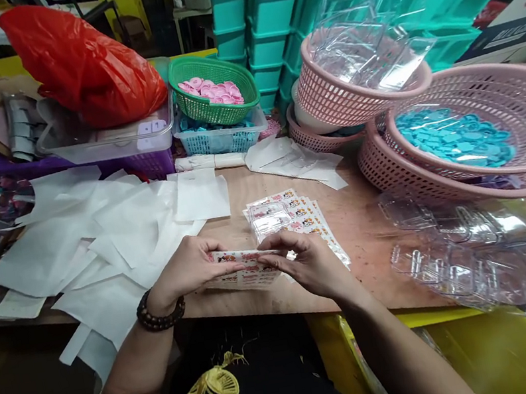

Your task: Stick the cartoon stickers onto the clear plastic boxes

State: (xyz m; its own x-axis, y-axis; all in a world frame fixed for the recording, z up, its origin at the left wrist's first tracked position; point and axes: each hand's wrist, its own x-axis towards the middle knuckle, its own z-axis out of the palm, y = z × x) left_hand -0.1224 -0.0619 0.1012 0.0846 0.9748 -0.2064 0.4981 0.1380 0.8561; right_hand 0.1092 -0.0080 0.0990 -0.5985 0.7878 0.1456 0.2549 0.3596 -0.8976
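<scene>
Many white papers (112, 229) lie heaped on the desk (368, 253), left of a stack of printed sheets (310, 221). On that stack's near side, the left hand (187, 270) has its grip closed, thumb and fingers pinching one end of a held sheet (245, 274); the right hand (309, 263) pinches it farther right, probably for steadiness. Right of the stack, transparent cases (485, 260) lie massed, apparently for easy reach.

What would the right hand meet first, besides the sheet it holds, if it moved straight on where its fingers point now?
Most likely the left hand, which grips the other side of the same printed sheet; the exact depth between the two is hard to judge from this view.
</scene>
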